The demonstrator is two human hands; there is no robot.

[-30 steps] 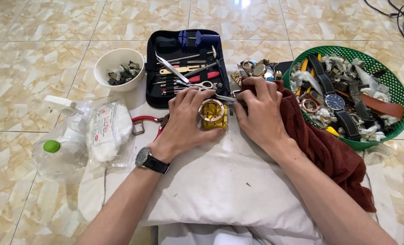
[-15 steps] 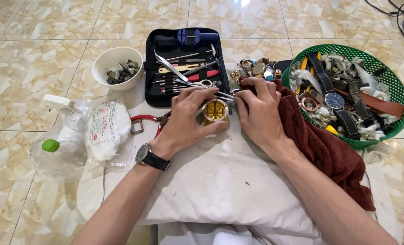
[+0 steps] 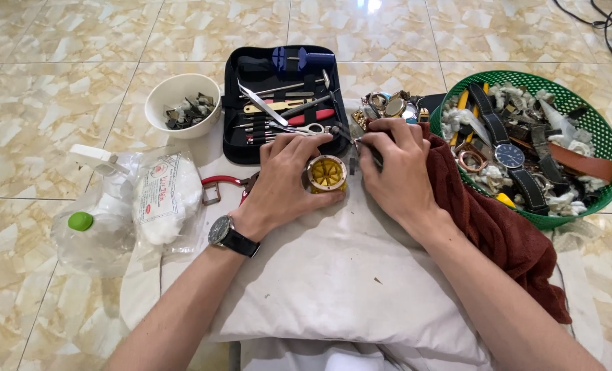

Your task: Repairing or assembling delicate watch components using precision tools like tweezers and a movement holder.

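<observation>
Bottle (image 3: 89, 230): clear plastic with a green cap, lying on the tiled floor at the far left, just beside the bag.
Bag (image 3: 163, 199): clear, holding white cotton, on the edge of the white cloth.
Bowl (image 3: 182, 104): white, above the bag, with small dark metal parts inside.
Pliers (image 3: 216, 189): red-handled, partly hidden under the left wrist.
Left hand (image 3: 285, 182): a black-strapped wristwatch on the wrist; fingers curled around the holder, thumb and fingertips pinching its sides.
Tool case (image 3: 282, 103): black, open, just beyond both hands, with tweezers, screwdrivers and a blue-handled tool.
Holder (image 3: 327, 174): round, gold-coloured, with a ribbed face, standing on the pillow (image 3: 333, 288) between the two hands.
Right hand (image 3: 396, 168): just right of the holder; fingers bunched together, pinching a thin dark tool whose kind I cannot tell.
Towel (image 3: 498, 227): dark red, draped under the right forearm.
Basket (image 3: 597, 130): green, at the far right, heaped with watches and straps.
</observation>
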